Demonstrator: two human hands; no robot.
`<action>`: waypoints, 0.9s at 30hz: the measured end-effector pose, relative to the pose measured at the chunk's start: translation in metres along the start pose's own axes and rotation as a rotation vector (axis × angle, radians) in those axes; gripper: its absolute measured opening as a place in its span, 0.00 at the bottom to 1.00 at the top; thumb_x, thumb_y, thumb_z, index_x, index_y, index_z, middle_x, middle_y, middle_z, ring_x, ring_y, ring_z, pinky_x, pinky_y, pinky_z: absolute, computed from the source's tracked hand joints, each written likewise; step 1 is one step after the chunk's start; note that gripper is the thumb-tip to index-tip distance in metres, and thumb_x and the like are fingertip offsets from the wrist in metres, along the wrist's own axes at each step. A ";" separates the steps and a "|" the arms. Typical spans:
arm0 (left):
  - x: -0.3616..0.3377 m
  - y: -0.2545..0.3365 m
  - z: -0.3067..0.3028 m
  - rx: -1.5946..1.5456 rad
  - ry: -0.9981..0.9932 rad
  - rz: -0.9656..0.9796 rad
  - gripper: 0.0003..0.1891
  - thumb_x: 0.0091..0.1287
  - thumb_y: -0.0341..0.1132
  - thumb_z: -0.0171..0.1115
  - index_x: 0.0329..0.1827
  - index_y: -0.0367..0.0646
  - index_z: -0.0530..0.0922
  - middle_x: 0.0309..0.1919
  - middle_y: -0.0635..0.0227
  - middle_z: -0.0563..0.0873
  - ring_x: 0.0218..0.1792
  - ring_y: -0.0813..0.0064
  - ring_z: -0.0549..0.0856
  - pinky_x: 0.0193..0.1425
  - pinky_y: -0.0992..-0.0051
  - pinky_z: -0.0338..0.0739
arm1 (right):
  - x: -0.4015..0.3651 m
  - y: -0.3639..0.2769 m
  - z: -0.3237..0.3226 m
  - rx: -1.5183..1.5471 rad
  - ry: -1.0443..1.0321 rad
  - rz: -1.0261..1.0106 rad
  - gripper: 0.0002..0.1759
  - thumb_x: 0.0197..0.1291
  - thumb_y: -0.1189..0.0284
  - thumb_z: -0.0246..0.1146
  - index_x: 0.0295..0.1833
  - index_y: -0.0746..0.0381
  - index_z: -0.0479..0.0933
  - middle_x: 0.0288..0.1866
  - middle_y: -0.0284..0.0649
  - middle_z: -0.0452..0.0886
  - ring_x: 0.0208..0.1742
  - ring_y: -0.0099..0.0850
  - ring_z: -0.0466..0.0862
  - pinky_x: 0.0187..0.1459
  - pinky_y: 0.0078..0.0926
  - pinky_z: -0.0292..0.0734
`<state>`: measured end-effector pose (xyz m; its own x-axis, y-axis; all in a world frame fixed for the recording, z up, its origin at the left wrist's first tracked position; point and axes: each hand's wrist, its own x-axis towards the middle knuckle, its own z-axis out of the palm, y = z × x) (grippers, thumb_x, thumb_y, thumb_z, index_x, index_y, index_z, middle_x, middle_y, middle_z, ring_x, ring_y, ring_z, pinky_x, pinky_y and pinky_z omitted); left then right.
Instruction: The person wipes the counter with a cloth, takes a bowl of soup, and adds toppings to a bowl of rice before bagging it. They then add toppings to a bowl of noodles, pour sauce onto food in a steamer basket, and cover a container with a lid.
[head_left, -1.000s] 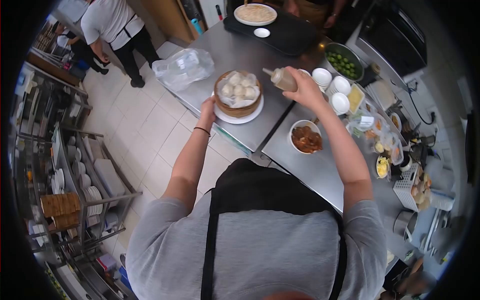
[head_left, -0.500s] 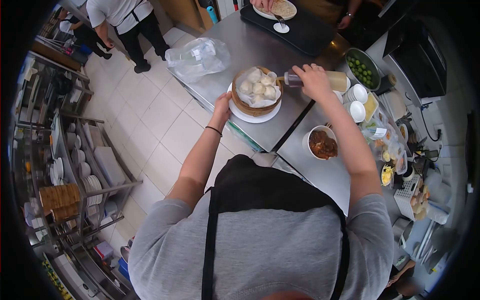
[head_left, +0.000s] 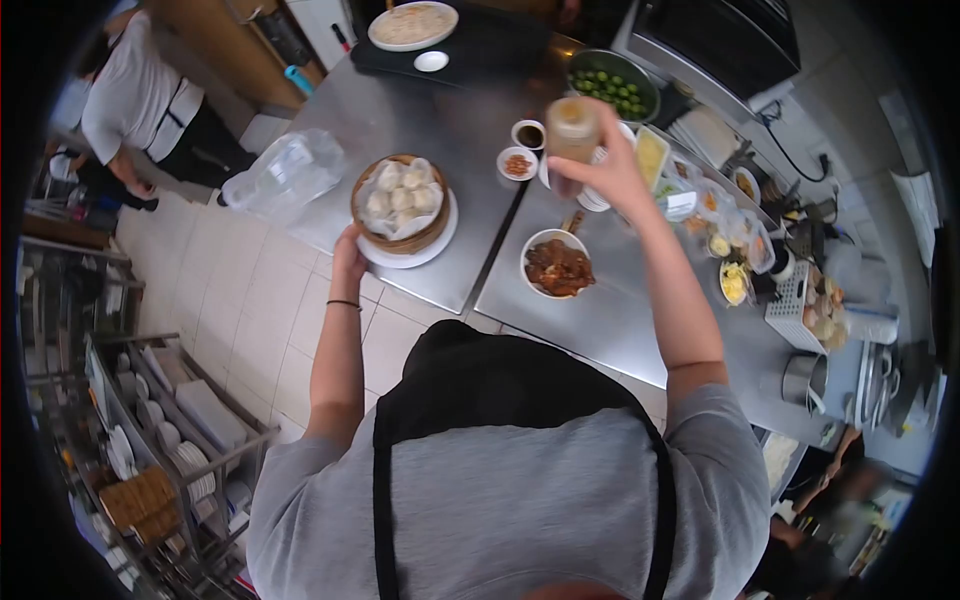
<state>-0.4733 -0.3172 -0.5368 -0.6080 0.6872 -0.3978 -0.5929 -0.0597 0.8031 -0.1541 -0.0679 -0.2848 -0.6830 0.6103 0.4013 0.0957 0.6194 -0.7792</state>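
Observation:
A round bamboo steamer (head_left: 428, 238) lined with white paper sits on a white plate (head_left: 449, 232). Inside are several white dumplings (head_left: 404, 197). My left hand (head_left: 348, 255) grips the plate's left rim beside the steamer; its fingertips are partly hidden. In my right hand (head_left: 615, 170) is a sauce bottle (head_left: 573, 125) with brownish contents, raised over the right side of the counter. Below it stands a white bowl (head_left: 527, 283) of brown, glazed meat (head_left: 560, 268). Two small sauce dishes, one holding dark liquid (head_left: 528, 134) and one reddish bits (head_left: 517, 165), are left of the bottle.
A crumpled plastic bag (head_left: 292, 172) lies at the counter's left edge. On a black tray (head_left: 490, 55) is a plate of food (head_left: 413, 26). Green limes (head_left: 610, 93) fill a metal bowl. A co-worker (head_left: 150, 100) stands at left; a shelf rack (head_left: 180, 420) holds dishes.
The bottle has moved away from the dumplings to the right and turned from sideways to roughly lengthwise. My view has swung right. Another person's hand has left the tray's plate.

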 end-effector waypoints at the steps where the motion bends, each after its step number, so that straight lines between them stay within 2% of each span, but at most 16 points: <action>1: -0.003 0.002 0.001 0.031 0.003 -0.003 0.18 0.65 0.31 0.44 0.56 0.32 0.67 0.53 0.52 0.75 0.53 0.62 0.76 0.59 0.66 0.71 | -0.007 0.002 -0.023 -0.008 0.011 0.010 0.41 0.38 0.66 0.73 0.59 0.60 0.62 0.49 0.43 0.74 0.52 0.31 0.75 0.50 0.29 0.71; 3: -0.003 0.001 0.001 -0.031 0.036 0.009 0.14 0.62 0.30 0.49 0.48 0.31 0.72 0.46 0.55 0.79 0.47 0.66 0.79 0.54 0.69 0.73 | -0.025 0.008 -0.067 -0.036 0.178 0.011 0.41 0.37 0.68 0.74 0.58 0.61 0.61 0.51 0.43 0.72 0.52 0.30 0.74 0.51 0.28 0.72; 7: -0.011 0.005 0.009 -0.002 0.033 0.024 0.16 0.64 0.31 0.47 0.51 0.32 0.71 0.48 0.55 0.78 0.49 0.65 0.78 0.55 0.68 0.72 | -0.056 0.043 -0.129 -0.003 0.475 0.068 0.42 0.38 0.70 0.75 0.57 0.67 0.58 0.52 0.45 0.69 0.53 0.32 0.73 0.52 0.29 0.72; 8: -0.014 0.007 0.014 -0.001 0.040 0.019 0.16 0.64 0.31 0.47 0.51 0.32 0.71 0.48 0.55 0.78 0.49 0.65 0.78 0.55 0.68 0.72 | -0.060 0.058 -0.139 0.000 0.470 0.074 0.42 0.38 0.70 0.75 0.57 0.67 0.58 0.52 0.45 0.69 0.53 0.32 0.73 0.52 0.29 0.72; 10: -0.015 0.008 0.015 0.045 0.077 0.002 0.19 0.65 0.31 0.45 0.57 0.33 0.67 0.53 0.55 0.75 0.53 0.63 0.76 0.60 0.67 0.70 | -0.056 0.099 -0.152 -0.137 0.693 0.088 0.43 0.39 0.69 0.75 0.57 0.68 0.57 0.52 0.46 0.68 0.52 0.33 0.73 0.51 0.27 0.72; 11: -0.016 0.009 0.016 0.045 0.095 0.003 0.19 0.65 0.31 0.45 0.57 0.33 0.67 0.53 0.55 0.75 0.53 0.63 0.76 0.60 0.67 0.70 | -0.050 0.124 -0.157 -0.125 0.679 0.091 0.43 0.39 0.69 0.75 0.57 0.68 0.57 0.52 0.46 0.68 0.52 0.33 0.73 0.51 0.27 0.72; 13: -0.019 0.010 0.021 0.038 0.083 0.023 0.17 0.64 0.32 0.47 0.54 0.32 0.70 0.50 0.56 0.77 0.50 0.66 0.78 0.57 0.70 0.71 | -0.027 0.170 -0.159 -0.271 0.812 -0.052 0.44 0.38 0.68 0.75 0.57 0.69 0.57 0.53 0.46 0.67 0.53 0.34 0.72 0.50 0.27 0.71; 17: -0.024 0.011 0.026 0.045 0.104 0.053 0.17 0.64 0.32 0.46 0.54 0.32 0.70 0.50 0.56 0.77 0.50 0.66 0.78 0.57 0.70 0.71 | 0.021 0.208 -0.146 -0.180 0.832 -0.028 0.44 0.36 0.67 0.76 0.56 0.69 0.58 0.51 0.47 0.70 0.50 0.35 0.74 0.49 0.28 0.71; 19: -0.027 0.013 0.030 0.055 0.147 0.045 0.17 0.64 0.31 0.45 0.53 0.32 0.70 0.50 0.56 0.78 0.50 0.66 0.78 0.57 0.70 0.71 | 0.035 0.246 -0.150 -0.265 0.743 0.045 0.44 0.36 0.63 0.76 0.56 0.70 0.59 0.48 0.50 0.74 0.48 0.38 0.76 0.48 0.29 0.71; 20: -0.027 0.013 0.031 0.052 0.149 0.042 0.17 0.64 0.31 0.45 0.53 0.32 0.70 0.50 0.55 0.77 0.50 0.66 0.78 0.57 0.69 0.71 | 0.040 0.268 -0.148 -0.280 0.779 0.086 0.40 0.38 0.59 0.74 0.53 0.70 0.65 0.47 0.52 0.76 0.47 0.41 0.78 0.47 0.31 0.71; 21: -0.027 0.014 0.032 0.049 0.151 0.040 0.17 0.65 0.31 0.45 0.53 0.32 0.70 0.50 0.55 0.77 0.50 0.66 0.77 0.57 0.69 0.71 | 0.044 0.271 -0.147 -0.273 0.773 0.082 0.40 0.38 0.59 0.74 0.53 0.70 0.65 0.47 0.52 0.76 0.47 0.41 0.78 0.47 0.31 0.71; 23: -0.027 0.014 0.034 0.045 0.138 0.051 0.17 0.65 0.32 0.46 0.54 0.32 0.70 0.50 0.56 0.77 0.50 0.67 0.77 0.57 0.70 0.71 | 0.046 0.280 -0.143 -0.432 0.594 0.308 0.38 0.39 0.56 0.73 0.51 0.70 0.68 0.46 0.51 0.78 0.47 0.41 0.79 0.47 0.32 0.72; 24: -0.027 0.013 0.033 0.045 0.117 0.053 0.17 0.65 0.33 0.47 0.54 0.32 0.69 0.50 0.57 0.77 0.49 0.68 0.77 0.56 0.70 0.71 | 0.045 0.278 -0.144 -0.430 0.588 0.314 0.38 0.39 0.56 0.73 0.51 0.70 0.68 0.46 0.51 0.78 0.47 0.41 0.79 0.47 0.32 0.72; 26: -0.010 -0.007 -0.006 0.035 0.135 0.054 0.17 0.65 0.35 0.48 0.54 0.33 0.69 0.49 0.59 0.77 0.48 0.69 0.77 0.55 0.71 0.71 | 0.049 0.264 -0.155 -0.536 0.417 0.339 0.28 0.40 0.61 0.71 0.45 0.67 0.74 0.41 0.49 0.80 0.44 0.37 0.80 0.45 0.32 0.72; 27: 0.004 -0.011 -0.021 0.015 0.134 0.065 0.18 0.65 0.36 0.49 0.53 0.33 0.70 0.48 0.61 0.77 0.47 0.70 0.77 0.54 0.72 0.71 | 0.043 0.238 -0.157 -0.538 0.307 0.432 0.23 0.40 0.65 0.70 0.43 0.66 0.75 0.40 0.49 0.80 0.42 0.36 0.80 0.43 0.32 0.73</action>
<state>-0.4811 -0.3290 -0.5565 -0.7102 0.5797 -0.3994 -0.5426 -0.0893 0.8352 -0.0469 0.1835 -0.3777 -0.2801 0.9149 0.2908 0.7030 0.4018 -0.5868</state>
